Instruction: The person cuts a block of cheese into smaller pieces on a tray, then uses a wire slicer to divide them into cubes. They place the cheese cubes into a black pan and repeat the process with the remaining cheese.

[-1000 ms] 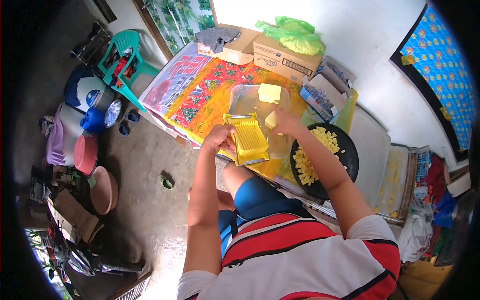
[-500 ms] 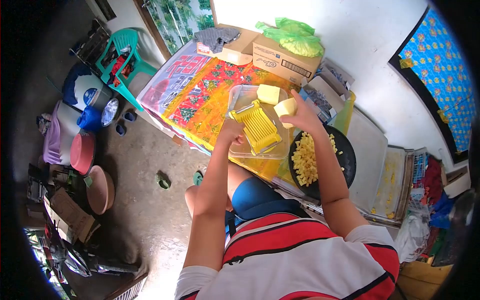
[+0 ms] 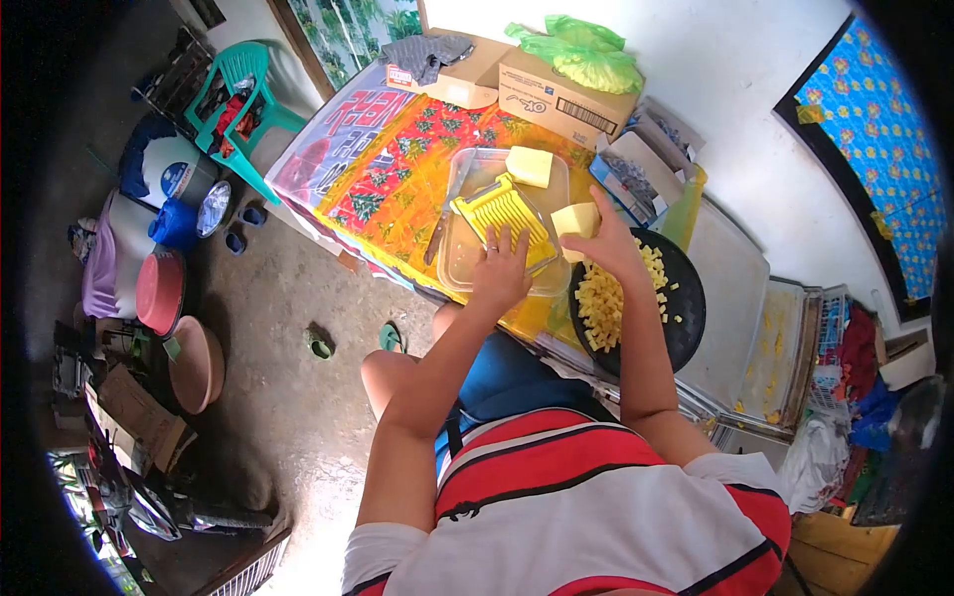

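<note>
A yellow slicer (image 3: 509, 214) with parallel ridges lies tilted in a clear plastic tub (image 3: 459, 268). My left hand (image 3: 502, 273) rests on the slicer's lower part, its fingers spread. My right hand (image 3: 606, 241) grips a pale yellow block (image 3: 573, 224) between thumb and fingers at the tub's right edge. A second yellow block (image 3: 529, 167) sits at the tub's far side. A knife (image 3: 437, 236) lies along the tub's left side. Right of the tub, partly under my right forearm, a round black pan (image 3: 688, 323) holds many small yellow cubes (image 3: 601, 310).
The table has a patterned orange and red cloth (image 3: 397, 204). Cardboard boxes (image 3: 561, 104) with a green plastic bag (image 3: 581, 55) stand at its back. A green chair (image 3: 248, 124) and basins (image 3: 197, 365) are at the left; metal trays (image 3: 730, 308) are at the right.
My left hand has moved right onto the slicer and its fingers have spread. My right hand keeps hold of the block. The view has shifted slightly, and the knife now shows.
</note>
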The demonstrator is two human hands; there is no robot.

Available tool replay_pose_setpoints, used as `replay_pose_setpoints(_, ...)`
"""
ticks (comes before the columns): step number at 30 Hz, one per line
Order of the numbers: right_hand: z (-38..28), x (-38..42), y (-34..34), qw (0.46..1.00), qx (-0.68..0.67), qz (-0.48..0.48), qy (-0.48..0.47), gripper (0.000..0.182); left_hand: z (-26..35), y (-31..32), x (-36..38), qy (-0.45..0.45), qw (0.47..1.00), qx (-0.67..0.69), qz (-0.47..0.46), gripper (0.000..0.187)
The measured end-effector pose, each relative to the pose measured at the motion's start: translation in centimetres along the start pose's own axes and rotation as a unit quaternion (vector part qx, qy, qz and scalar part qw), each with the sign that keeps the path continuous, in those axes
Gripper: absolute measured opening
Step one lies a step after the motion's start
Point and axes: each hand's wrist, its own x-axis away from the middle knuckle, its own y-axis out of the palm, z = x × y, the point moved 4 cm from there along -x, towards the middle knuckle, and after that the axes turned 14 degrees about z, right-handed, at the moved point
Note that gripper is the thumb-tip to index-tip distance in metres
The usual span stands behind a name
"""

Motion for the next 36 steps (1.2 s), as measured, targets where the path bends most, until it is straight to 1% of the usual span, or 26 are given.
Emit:
replay_pose_setpoints(1,0.8,0.0,0.1,1.000,0.001,0.004,-0.007,0.105,0.0,0.3,-0.1,-0.003,1.000,0.016,0.010,0.084)
replay_pose_setpoints(5,3.1,0.1,0.3,1.000,0.003,0.008,-0.018,0.104,0.6,1.3,-0.1,0.013,1.000,0.020,-0.010,0.081)
replay_pose_setpoints(7,2.3,0.5,-0.1,1.000,-0.012,0.005,-0.014,0.104,0.8,1.4,-0.1,0.022,1.000,0.014,-0.010,0.079)
replay_pose_setpoints(10,2.0,0.8,0.1,0.999,-0.028,0.004,-0.021,0.104,1.3,0.8,-0.1,0.052,0.998,-0.040,0.014,0.071)
replay_pose_setpoints(11,2.0,1.0,0.1,0.999,-0.032,0.005,-0.026,0.104,1.3,0.7,-0.2,0.046,0.998,-0.019,0.023,0.065)
replay_pose_setpoints(13,1.5,1.3,-0.1,0.999,-0.041,-0.007,-0.003,0.104,1.1,-0.2,-0.7,0.036,0.998,0.022,0.042,0.055)
replay_pose_setpoints(14,1.1,1.4,-0.3,0.999,-0.046,-0.013,0.008,0.104,0.6,-0.5,-0.9,0.027,0.999,0.032,0.030,0.049)
replay_pose_setpoints(16,-1.0,1.8,-1.5,1.000,-0.014,0.000,-0.001,0.103,0.1,-3.2,-1.8,0.008,0.999,0.050,0.006,0.038)
replay_pose_setpoints(17,-1.9,1.9,-1.9,1.000,0.002,0.006,-0.007,0.103,-0.3,-4.2,-2.3,0.000,0.998,0.060,0.013,0.032)
replay_pose_setpoints(19,-3.2,2.1,-2.3,0.999,-0.019,0.020,-0.038,0.103,-1.1,-6.3,-3.4,-0.019,0.996,0.081,0.029,0.021)
replay_pose_setpoints(20,-3.5,2.1,-2.3,0.998,-0.029,0.028,-0.053,0.104,-1.4,-7.5,-3.9,-0.028,0.995,0.093,0.036,0.021)
replay_pose_setpoints(22,-3.3,1.9,-1.6,0.996,-0.078,0.008,-0.048,0.104,-1.8,-10.0,-5.2,-0.045,0.991,0.117,0.052,0.021)
replay_pose_setpoints(23,-3.3,1.7,-1.3,0.994,-0.102,-0.001,-0.045,0.104,-3.6,-8.8,-6.2,-0.053,0.988,0.126,0.075,0.024)
replay_pose_setpoints(27,-4.1,0.8,1.3,0.995,0.038,-0.071,-0.054,0.104,-4.9,-11.3,-9.5,-0.075,0.979,0.157,0.102,0.028)
replay_pose_setpoints(29,-3.4,-0.4,3.9,0.985,0.124,-0.105,-0.050,0.105,-6.0,-11.6,-10.9,-0.086,0.974,0.197,0.072,0.030)
replay_pose_setpoints(32,-3.7,-2.1,7.3,0.966,0.209,-0.151,-0.034,0.108,-6.9,-11.4,-12.1,-0.097,0.968,0.229,0.041,0.031)
replay_pose_setpoints(35,-1.8,-4.1,11.6,0.962,0.223,-0.141,-0.067,0.111,-7.4,-11.7,-12.3,-0.103,0.962,0.252,0.023,0.031)
replay_pose_setpoints(36,-2.3,-4.4,12.4,0.952,0.259,-0.153,-0.057,0.111,-7.4,-11.8,-12.4,-0.103,0.959,0.262,0.016,0.032)
